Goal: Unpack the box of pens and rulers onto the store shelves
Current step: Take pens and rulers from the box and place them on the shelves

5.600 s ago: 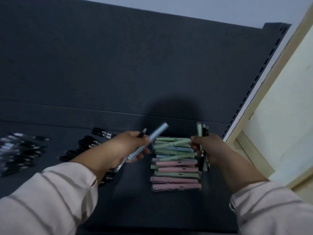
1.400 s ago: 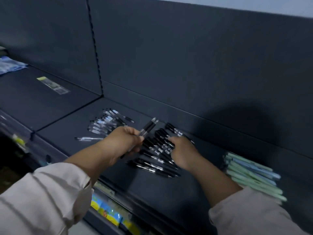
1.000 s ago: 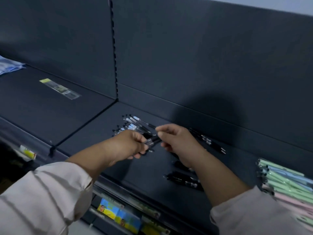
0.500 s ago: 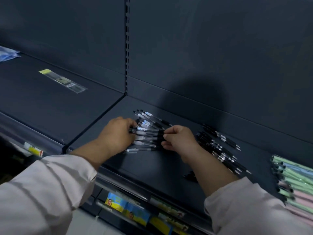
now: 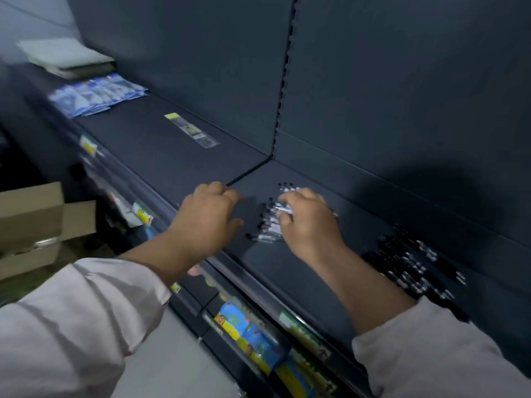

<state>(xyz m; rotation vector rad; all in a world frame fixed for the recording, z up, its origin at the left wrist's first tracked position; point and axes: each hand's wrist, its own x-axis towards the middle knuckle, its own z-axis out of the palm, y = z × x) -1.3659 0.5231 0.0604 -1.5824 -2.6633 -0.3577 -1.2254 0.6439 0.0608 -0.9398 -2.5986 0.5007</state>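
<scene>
A small pile of clear-and-black pens (image 5: 270,222) lies on the dark shelf (image 5: 301,271), near its left end. My right hand (image 5: 306,222) rests on the pile with its fingers curled over the pens. My left hand (image 5: 207,218) hovers just left of the pile, fingers loosely bent, holding nothing. A second, larger group of black pens (image 5: 413,265) lies further right on the same shelf. A packaged ruler (image 5: 191,130) lies on the neighbouring shelf section to the left.
An open cardboard box (image 5: 34,225) sits on the floor at the left. Blue packets (image 5: 94,93) and a white stack (image 5: 66,57) lie at the shelf's far left end. Colourful packs (image 5: 250,334) fill the lower shelf. An upright slotted post (image 5: 284,79) divides the back panels.
The view has swung left, bringing the cardboard box into sight. My left hand has drawn away from the pen pile to its left side; my right hand stays on the pile.
</scene>
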